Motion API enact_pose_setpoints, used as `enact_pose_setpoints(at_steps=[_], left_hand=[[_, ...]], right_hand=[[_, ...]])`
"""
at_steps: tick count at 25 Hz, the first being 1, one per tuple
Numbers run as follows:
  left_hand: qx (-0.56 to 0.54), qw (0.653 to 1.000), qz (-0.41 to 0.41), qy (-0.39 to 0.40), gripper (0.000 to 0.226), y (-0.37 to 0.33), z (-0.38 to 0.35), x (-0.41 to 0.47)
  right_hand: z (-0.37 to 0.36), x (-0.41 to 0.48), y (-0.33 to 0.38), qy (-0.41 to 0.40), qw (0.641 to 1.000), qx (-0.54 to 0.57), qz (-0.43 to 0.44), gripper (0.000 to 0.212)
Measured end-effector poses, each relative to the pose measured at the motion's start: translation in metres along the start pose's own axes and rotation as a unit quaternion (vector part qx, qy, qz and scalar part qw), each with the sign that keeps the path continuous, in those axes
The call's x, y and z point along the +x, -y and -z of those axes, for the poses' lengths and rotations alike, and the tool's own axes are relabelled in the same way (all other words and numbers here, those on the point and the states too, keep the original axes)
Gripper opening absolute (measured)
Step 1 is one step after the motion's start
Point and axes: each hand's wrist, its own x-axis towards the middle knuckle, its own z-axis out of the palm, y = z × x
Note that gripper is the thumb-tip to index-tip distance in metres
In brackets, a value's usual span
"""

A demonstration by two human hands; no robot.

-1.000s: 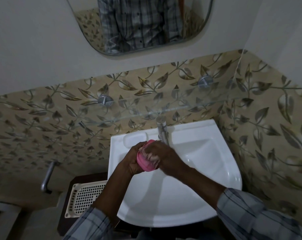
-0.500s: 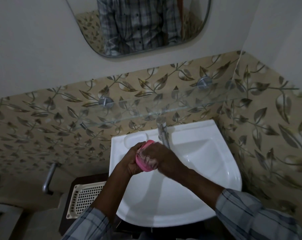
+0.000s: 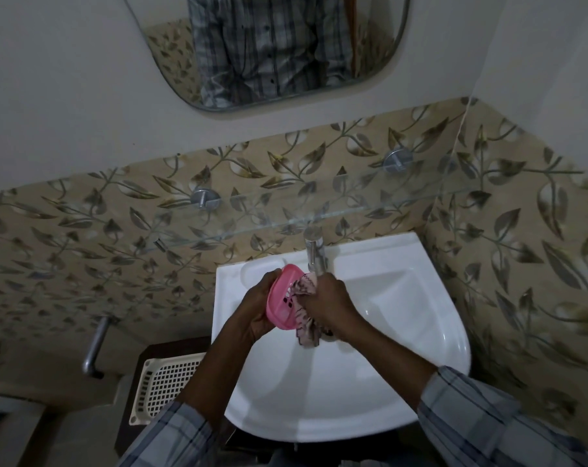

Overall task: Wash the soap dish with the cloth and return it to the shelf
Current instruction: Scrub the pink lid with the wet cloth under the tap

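Observation:
Over the white sink [image 3: 420,332] my left hand [image 3: 252,311] grips a pink slotted soap dish [image 3: 282,298], tilted on its edge with the hollow side facing right. My right hand [image 3: 329,303] holds a crumpled pink patterned cloth [image 3: 304,318] pressed against the inside of the dish; a corner of the cloth hangs down below it. A glass shelf [image 3: 319,217] runs along the tiled wall above the sink, on two round metal brackets.
A chrome tap [image 3: 314,254] stands at the sink's back edge, just behind my right hand. A cream perforated basket [image 3: 161,385] sits on a dark stand left of the sink. A metal handle [image 3: 95,345] sticks out of the left wall. A mirror [image 3: 272,48] hangs above.
My right hand has drawn back to the right, uncovering the dish's slotted inside and the cloth. The dish stays in my left hand over the sink.

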Motion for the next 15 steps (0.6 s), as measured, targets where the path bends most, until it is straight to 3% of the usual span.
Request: enact_pose_setpoints(at_steps=[2, 3, 5, 6, 7, 8, 9, 12, 15], left_hand=[[0.004, 1.000, -0.005, 0.012, 0.048, 0.004, -0.004, -0.003], [0.006, 1.000, -0.008, 0.013, 0.046, 0.003, -0.005, -0.005], [0.011, 1.000, -0.009, 0.021, 0.046, -0.001, 0.000, -0.006], [0.011, 1.000, -0.003, 0.027, 0.047, -0.006, 0.001, -0.006], [0.012, 0.999, 0.008, 0.034, 0.048, -0.010, 0.001, -0.008], [0.018, 0.999, 0.012, 0.032, 0.049, -0.011, 0.002, -0.009], [0.023, 0.999, 0.008, 0.026, 0.049, -0.008, 0.001, -0.008], [0.029, 0.999, -0.025, -0.021, 0.047, 0.012, -0.002, -0.009], [0.054, 0.997, -0.049, -0.036, 0.040, 0.014, -0.010, -0.009]], right_hand=[[0.002, 0.000, 0.004, -0.032, 0.997, 0.042, -0.057, 0.030], [0.001, 0.001, 0.005, -0.065, 0.997, 0.037, -0.030, 0.027], [0.001, -0.006, 0.006, -0.041, 0.990, -0.007, 0.138, 0.016], [0.001, -0.004, 0.002, -0.022, 0.972, -0.038, 0.230, 0.021], [0.001, -0.004, 0.000, -0.006, 0.957, -0.060, 0.285, 0.027], [0.001, -0.005, 0.000, 0.001, 0.956, -0.080, 0.283, 0.030], [0.004, -0.007, 0.001, -0.006, 0.966, -0.087, 0.244, 0.029], [0.006, -0.004, 0.002, 0.014, 0.996, -0.090, 0.007, 0.025], [0.008, -0.002, 0.005, -0.015, 0.992, 0.042, -0.116, 0.041]])
